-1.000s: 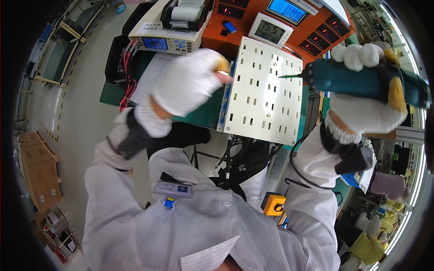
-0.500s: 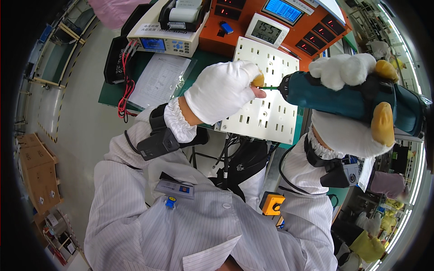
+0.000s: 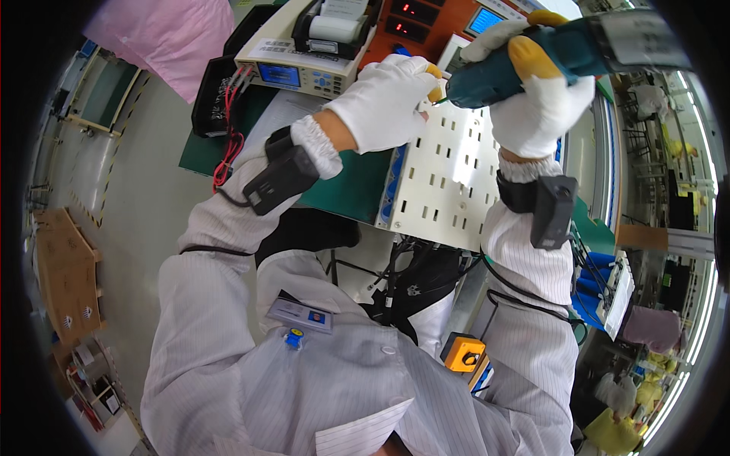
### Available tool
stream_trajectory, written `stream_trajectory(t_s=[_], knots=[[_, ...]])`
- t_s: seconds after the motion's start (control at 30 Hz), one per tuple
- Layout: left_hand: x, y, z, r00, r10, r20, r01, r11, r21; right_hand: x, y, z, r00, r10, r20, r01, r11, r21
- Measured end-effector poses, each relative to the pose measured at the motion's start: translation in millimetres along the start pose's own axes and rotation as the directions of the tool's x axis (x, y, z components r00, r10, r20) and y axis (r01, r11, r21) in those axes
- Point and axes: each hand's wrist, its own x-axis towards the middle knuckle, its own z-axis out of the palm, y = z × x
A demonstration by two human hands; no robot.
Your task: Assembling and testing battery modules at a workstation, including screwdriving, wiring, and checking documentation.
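My right hand (image 3: 536, 106) wears a white glove with yellow fingertips and is wrapped round a teal power screwdriver (image 3: 479, 82). The screwdriver lies almost level, its thin green bit pointing left. By the bit's tip, my gloved left hand (image 3: 384, 102) has its fingers curled together; anything between them is too small to make out. Both hands are above the far part of a white metal panel (image 3: 449, 182) with rows of slots. The panel's near edge faces me, and blue parts show along its left side.
An orange instrument box (image 3: 384, 47) with red displays stands at the back. Left of it, a beige meter (image 3: 304, 80) carries a small printer (image 3: 334, 30) and has red leads (image 3: 232, 144). Dark cables (image 3: 395, 266) hang below the panel. Blue bins (image 3: 593, 289) are at the right.
Both hands and the screwdriver have moved away from me, toward the panel's far end. The screwdriver's rear has swung farther away. The view has shifted, uncovering blue parts at the panel's left side.
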Motion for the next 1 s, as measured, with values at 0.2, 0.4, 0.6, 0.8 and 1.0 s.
stream_trajectory(t_s=[0.2,0.4,0.6,0.8,1.0], knots=[[-6,-11,20,0.997,-0.066,-0.031,0.068,0.995,0.069,-1,26,11,0.922,0.083,-0.377,-0.113,0.992,-0.060],[-5,-72,-29,0.956,-0.028,-0.292,0.080,0.982,0.169,1,32,9,0.921,0.118,-0.370,-0.176,0.976,-0.126],[-44,-264,-96,0.862,-0.410,-0.298,0.506,0.731,0.457,10,38,11,0.948,0.099,-0.304,-0.137,0.985,-0.107],[-57,-358,-53,0.745,-0.634,0.206,0.456,0.710,0.537,4,38,4,0.946,0.109,-0.305,-0.181,0.959,-0.217],[-62,-414,-27,0.564,-0.725,0.396,0.726,0.664,0.182,0,36,0,0.955,0.118,-0.274,-0.164,0.974,-0.155]])
